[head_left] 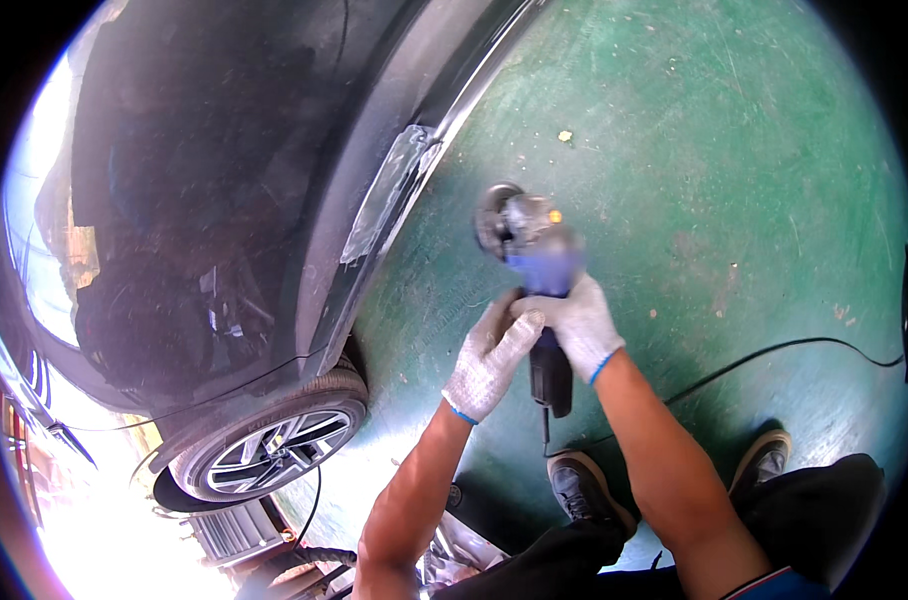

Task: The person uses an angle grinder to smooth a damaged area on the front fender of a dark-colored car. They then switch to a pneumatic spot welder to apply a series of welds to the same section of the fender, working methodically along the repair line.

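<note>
One angle grinder [544, 275], watched on my remote feed, serves as landmark. The gloved right hand [579, 320] is wrapped round its body. The gloved left hand [489, 360] is partly curled just beside it; I cannot tell whether those fingertips bear on the tool or only meet the other glove.

Long axis: the tool's butt points back toward the wearer, its disc [496, 220] outward and slightly left. The pale worked patch [386, 200] lies left of the grinder and a little beyond it, on the sill of the dark car [214, 130]; disc and patch are apart. The left hand is nearer the car than the right.

Counts, working outward: one grinder, two hands. Below the grinder, two shoes [579, 485] on the green floor [694, 180]. Right of it, one length of black cord [824, 340]. Left and nearer the wearer, one car wheel [274, 450]. Head end blurred.
</note>
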Motion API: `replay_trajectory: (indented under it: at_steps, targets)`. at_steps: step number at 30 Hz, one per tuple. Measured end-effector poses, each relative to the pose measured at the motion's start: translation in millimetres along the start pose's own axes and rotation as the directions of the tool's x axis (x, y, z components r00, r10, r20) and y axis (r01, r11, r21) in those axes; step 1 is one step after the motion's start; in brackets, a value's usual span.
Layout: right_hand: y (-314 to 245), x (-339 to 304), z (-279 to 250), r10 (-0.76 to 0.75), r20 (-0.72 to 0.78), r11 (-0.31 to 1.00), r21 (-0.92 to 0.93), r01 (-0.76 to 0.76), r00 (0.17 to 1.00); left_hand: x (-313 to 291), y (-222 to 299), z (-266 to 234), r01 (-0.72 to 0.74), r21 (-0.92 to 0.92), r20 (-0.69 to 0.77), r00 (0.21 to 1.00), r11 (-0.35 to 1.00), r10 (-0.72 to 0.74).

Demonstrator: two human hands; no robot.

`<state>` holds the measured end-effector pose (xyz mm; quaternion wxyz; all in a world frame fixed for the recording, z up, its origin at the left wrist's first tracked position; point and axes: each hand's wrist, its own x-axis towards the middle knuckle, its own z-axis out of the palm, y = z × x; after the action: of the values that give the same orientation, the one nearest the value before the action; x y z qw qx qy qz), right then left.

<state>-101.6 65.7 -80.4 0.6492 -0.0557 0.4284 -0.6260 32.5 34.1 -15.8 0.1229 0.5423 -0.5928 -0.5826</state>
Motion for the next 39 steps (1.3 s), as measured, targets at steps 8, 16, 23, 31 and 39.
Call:
replay_trajectory:
  at_steps: [8, 16, 23, 31, 39]
  targets:
    - [10.3, 15.9, 39.4, -0.104, 0.152, 0.974, -0.186, 0.132, 0.983, 7.9, 25.4, -12.4, -0.032, -0.156, -0.148, 0.989, 0.987, 0.008]
    - [20.0, 32.9, 44.7, -0.213, 0.164, 0.954, -0.177, 0.241, 0.963, 13.9, 38.8, -17.7, -0.048, 0.036, -0.198, 0.979, 0.998, 0.054]
    - [5.6, 14.6, 54.3, -0.061, 0.244, 0.949, -0.287, 0.132, 0.968, -1.7, 27.1, -19.6, -0.028, 0.009, -0.274, 0.961, 1.000, 0.030]
    - [21.0, 27.3, 48.8, -0.129, 0.229, 0.991, -0.004, 0.134, 0.965, 2.3, 42.9, -16.8, -0.010, 0.204, -0.248, 0.967, 0.979, 0.062]
    - [13.8, 4.5, 25.0, -0.014, 0.150, 0.928, -0.367, 0.068, 0.989, -18.5, 4.5, 4.0, -0.040, 0.042, -0.273, 0.961, 0.998, 0.050]
